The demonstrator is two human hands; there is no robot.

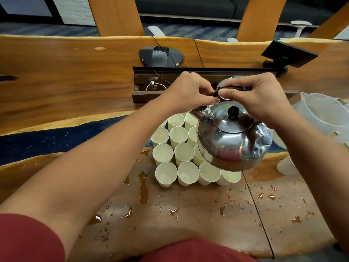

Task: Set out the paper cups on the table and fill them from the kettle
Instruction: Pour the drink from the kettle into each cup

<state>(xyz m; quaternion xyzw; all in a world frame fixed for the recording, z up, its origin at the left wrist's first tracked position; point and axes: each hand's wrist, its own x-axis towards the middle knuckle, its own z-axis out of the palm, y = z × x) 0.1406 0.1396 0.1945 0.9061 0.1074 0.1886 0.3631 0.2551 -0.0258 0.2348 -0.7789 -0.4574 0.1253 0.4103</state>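
Steel kettle [233,138]: held up over cups, tilted, spout to left
R grip [258,99]: fingers curled round dark handle [234,89]
L grip [190,91]: pinches handle's left end
Paper cups [184,154]: clustered in rows on wet wood tabletop [207,214], under kettle
Cup contents: some hold water
Plastic jug [324,114]: far right

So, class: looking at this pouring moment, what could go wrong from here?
1. The kettle hangs over tightly packed paper cups; a bump could topple several.
2. Puddles already wet the table; more spills could reach the cable box.
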